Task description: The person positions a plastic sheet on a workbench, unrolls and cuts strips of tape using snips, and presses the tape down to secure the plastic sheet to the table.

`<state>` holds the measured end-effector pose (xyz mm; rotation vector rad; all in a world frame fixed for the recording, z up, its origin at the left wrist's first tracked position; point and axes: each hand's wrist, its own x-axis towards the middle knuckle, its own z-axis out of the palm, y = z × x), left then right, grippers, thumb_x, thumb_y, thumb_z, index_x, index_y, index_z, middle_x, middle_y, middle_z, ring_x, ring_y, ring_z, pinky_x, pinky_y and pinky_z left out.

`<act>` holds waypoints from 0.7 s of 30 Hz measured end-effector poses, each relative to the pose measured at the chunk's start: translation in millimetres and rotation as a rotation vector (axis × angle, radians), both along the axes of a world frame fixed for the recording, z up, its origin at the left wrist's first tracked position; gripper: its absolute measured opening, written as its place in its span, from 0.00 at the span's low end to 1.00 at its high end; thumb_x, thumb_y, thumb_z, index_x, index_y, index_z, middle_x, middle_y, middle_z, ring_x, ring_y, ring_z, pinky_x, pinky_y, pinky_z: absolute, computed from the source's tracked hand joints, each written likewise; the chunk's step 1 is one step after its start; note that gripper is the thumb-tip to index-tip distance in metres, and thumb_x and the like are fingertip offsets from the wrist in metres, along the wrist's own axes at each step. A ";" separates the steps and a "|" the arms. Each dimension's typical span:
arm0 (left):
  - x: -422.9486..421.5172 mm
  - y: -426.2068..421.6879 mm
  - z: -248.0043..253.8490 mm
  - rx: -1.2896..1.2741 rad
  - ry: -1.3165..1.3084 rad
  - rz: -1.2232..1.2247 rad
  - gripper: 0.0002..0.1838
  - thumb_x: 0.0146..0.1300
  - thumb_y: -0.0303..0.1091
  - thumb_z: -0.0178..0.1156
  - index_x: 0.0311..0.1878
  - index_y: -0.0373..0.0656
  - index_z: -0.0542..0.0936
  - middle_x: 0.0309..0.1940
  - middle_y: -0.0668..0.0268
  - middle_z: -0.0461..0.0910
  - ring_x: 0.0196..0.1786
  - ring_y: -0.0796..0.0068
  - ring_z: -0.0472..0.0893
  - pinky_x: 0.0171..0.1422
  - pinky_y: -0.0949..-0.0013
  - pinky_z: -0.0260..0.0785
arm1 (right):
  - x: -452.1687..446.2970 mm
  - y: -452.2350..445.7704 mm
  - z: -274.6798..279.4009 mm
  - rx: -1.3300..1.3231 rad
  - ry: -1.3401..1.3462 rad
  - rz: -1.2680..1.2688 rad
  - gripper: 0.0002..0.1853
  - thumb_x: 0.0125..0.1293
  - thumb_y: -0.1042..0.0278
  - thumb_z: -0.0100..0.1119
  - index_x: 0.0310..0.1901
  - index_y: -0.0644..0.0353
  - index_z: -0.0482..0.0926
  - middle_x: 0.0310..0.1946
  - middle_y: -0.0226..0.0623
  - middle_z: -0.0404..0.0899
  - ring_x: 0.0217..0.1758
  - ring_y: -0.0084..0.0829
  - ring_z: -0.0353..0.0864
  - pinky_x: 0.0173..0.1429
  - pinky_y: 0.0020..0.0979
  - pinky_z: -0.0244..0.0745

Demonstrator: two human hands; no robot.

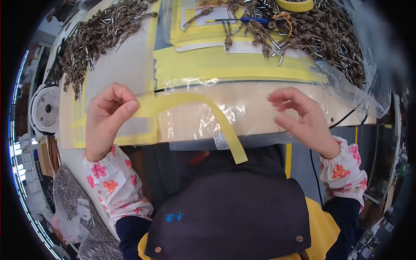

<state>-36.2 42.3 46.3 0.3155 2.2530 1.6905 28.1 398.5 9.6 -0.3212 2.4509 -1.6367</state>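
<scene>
A strip of yellow tape (216, 113) arches over the front of the table, its free end hanging past the edge towards my lap. My left hand (110, 110) pinches the strip's other end between thumb and fingers. To the right, my right hand (299, 112) hovers with fingers curled but apart, holding nothing and not touching the tape. Beneath the strip lies a clear plastic bag (190, 123) with a small white label (220, 141). Yellow tape bands (234, 67) cover the tabletop behind it.
Knotted brown cords with metal tips lie in a left heap (99, 32) and a right heap (329, 39). A blue pen (255, 20) and a yellow tape roll (297, 4) are at the back. A white fan (45, 108) stands left. Crumpled plastic (346, 84) and a black cable (313, 173) are right.
</scene>
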 end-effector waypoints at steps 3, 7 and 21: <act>4.6 12.7 22.4 0.061 0.107 -0.175 0.07 0.56 0.28 0.60 0.31 0.40 0.72 0.28 0.69 0.71 0.33 0.80 0.69 0.39 0.77 0.60 | -13.2 -41.5 -5.7 0.065 0.352 0.093 0.30 0.54 0.60 0.65 0.55 0.65 0.68 0.49 0.47 0.74 0.52 0.43 0.74 0.55 0.34 0.69; 7.2 -0.3 38.2 0.161 0.325 -0.091 0.12 0.56 0.35 0.62 0.31 0.42 0.69 0.26 0.69 0.66 0.31 0.77 0.65 0.40 0.73 0.58 | -18.5 -63.4 -16.1 -0.040 0.071 0.332 0.21 0.57 0.67 0.63 0.51 0.64 0.72 0.44 0.44 0.77 0.49 0.37 0.76 0.53 0.32 0.70; 13.6 -46.1 28.0 0.086 0.296 -0.083 0.12 0.56 0.37 0.62 0.31 0.43 0.69 0.24 0.71 0.65 0.29 0.79 0.64 0.46 0.69 0.59 | 23.9 -84.6 -38.5 -0.294 0.080 0.553 0.10 0.62 0.75 0.53 0.44 0.62 0.77 0.38 0.40 0.79 0.39 0.38 0.79 0.42 0.30 0.73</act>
